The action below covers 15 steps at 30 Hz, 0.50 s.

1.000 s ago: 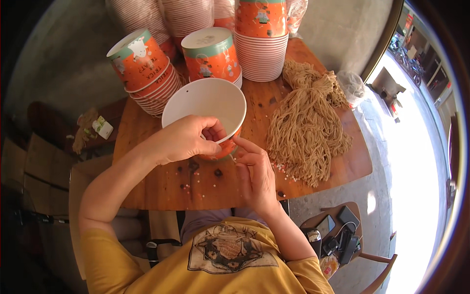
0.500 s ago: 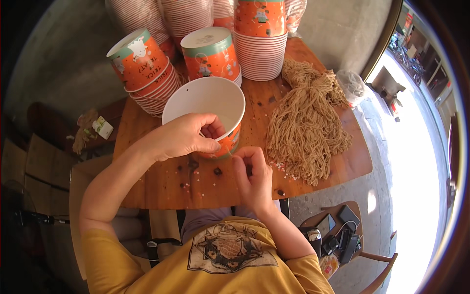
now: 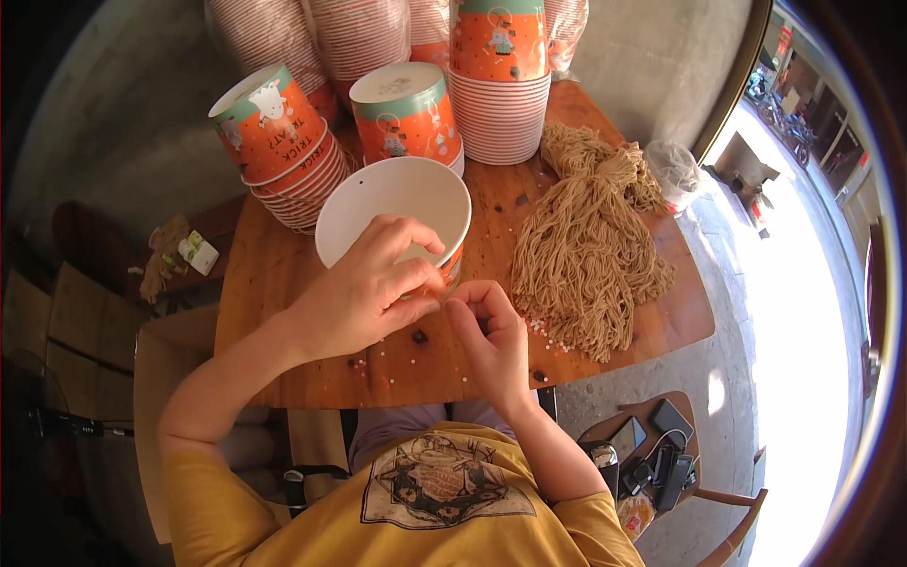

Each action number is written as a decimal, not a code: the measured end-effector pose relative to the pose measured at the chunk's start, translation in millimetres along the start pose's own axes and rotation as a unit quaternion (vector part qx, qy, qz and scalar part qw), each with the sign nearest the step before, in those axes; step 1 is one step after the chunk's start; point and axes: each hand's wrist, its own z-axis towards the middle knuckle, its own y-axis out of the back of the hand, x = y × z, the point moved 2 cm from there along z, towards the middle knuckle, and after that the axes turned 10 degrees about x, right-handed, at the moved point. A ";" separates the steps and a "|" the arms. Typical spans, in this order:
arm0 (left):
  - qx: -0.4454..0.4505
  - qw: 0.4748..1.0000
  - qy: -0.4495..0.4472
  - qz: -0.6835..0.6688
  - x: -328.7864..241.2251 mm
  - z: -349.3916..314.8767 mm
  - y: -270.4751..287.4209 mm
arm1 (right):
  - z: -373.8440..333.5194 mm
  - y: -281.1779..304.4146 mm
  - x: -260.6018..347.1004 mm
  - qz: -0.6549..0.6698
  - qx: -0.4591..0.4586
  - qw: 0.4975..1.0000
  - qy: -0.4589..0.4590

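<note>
A paper bucket (image 3: 359, 203), white inside and orange outside, stands mouth up at the middle of the table, with a small dark hole near its far rim. My left hand (image 3: 373, 288) is in front of it and covers part of its near side. Thumb and fingers curve together, their tips close to those of my right hand. My right hand (image 3: 493, 335) is closed in a pinch over the table's near edge. A thin strand seems to show between the two hands, too small to name. Right of the hands lies a bundle of tan cords (image 3: 595, 250).
Stacks of upside-down orange and green buckets (image 3: 402, 113) stand behind, with more bucket stacks wrapped in clear plastic (image 3: 354, 33) at the wall. Small white and reddish bits (image 3: 543, 331) lie scattered on the wooden table (image 3: 491, 217). At lower right, a chair (image 3: 694, 425) holds phones and cables.
My left hand has come away from the bucket's near rim and moved down and right to my right hand's fingertips. My right hand stays pinched in nearly the same place.
</note>
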 end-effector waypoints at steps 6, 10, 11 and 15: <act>-0.026 0.994 -0.036 0.098 -4.8 -1.6 -3.8 | -1.7 -1.4 1.3 0.014 0.024 1.000 -0.013; -0.031 0.992 -0.038 0.114 -8.0 -3.6 -5.7 | 2.1 -3.0 -2.9 -0.058 0.016 0.998 0.023; -0.034 0.992 -0.038 0.116 -9.1 -4.0 -5.5 | 2.1 -2.9 -1.0 -0.059 0.015 0.998 0.025; -0.039 0.998 0.004 0.055 -5.2 -5.7 -3.3 | 5.8 -3.2 -2.6 -0.092 -0.039 0.994 0.046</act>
